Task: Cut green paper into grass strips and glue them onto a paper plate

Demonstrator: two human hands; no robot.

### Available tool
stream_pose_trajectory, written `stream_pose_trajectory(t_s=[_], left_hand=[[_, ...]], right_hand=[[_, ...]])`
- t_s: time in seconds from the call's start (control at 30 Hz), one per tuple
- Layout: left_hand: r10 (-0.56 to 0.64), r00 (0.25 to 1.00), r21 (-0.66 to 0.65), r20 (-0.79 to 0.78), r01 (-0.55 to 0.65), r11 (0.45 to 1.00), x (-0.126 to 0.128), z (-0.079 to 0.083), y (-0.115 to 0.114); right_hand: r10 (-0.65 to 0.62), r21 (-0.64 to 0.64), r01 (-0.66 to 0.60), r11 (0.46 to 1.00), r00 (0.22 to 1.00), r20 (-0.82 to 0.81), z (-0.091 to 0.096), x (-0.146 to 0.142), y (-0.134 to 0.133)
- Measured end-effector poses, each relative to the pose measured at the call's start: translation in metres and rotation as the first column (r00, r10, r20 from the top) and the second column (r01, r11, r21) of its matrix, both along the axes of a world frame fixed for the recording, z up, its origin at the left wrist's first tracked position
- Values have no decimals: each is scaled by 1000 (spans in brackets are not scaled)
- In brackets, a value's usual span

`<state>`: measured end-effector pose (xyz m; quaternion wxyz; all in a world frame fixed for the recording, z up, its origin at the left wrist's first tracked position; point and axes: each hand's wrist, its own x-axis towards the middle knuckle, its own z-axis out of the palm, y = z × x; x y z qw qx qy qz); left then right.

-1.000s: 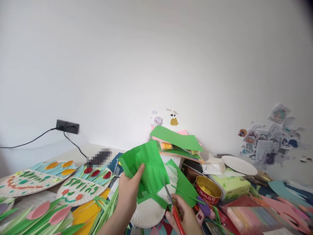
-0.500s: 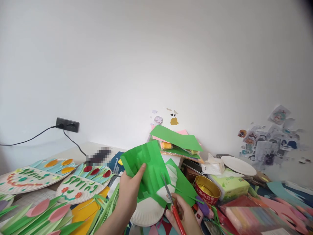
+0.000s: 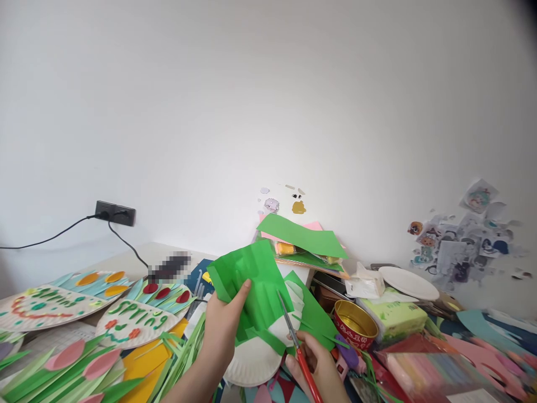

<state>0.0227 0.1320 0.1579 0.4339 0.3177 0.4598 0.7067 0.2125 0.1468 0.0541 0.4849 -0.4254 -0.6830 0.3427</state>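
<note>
pale wall point(image 3: 268, 123) fills the background above a crowded tabletop point(image 3: 172, 246). green sheet point(image 3: 262, 280), raised over a paper plate point(image 3: 251, 361), is probably light, limp and easily creased; pinching near an edge should suit it. its longer side seems to run away from the person, leaning left at the top, though foreshortening leaves that uncertain. left hand point(image 3: 224, 319) pinches the sheet's left side, thumb on top, other fingers hidden beneath. right hand point(image 3: 316, 358) has its fingers closed round the red handles of scissors point(image 3: 305, 366), likely stiff and best held there. their long axis slants up-left, tips over the sheet's right edge; whether paper sits between the blades, i cannot tell.
</note>
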Motion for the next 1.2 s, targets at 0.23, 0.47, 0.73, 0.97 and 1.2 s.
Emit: stream_pose_trajectory(t_s=[0.23,0.47,0.73,0.97,1.2], left_hand=[[14,1000,6,-12,-14,1000,-1,1,2],[34,999,23,-23,-34,999,-1,-2,4],[-29,995,32,-99,32,999,2,-9,6],[-39,994,20,-98,41,999,3,-9,5],[-65,989,21,-132,68,997,3,-9,5]], right_hand=[[-68,34,68,997,998,-20,3,-2,-2],[-83,16,83,996,996,-17,7,-3,-5],[-48,14,49,999,997,-60,3,-5,-3],[-68,0,68,998,998,1,3,-2,-1],[-62,-6,61,998,998,-16,-1,-2,0]])
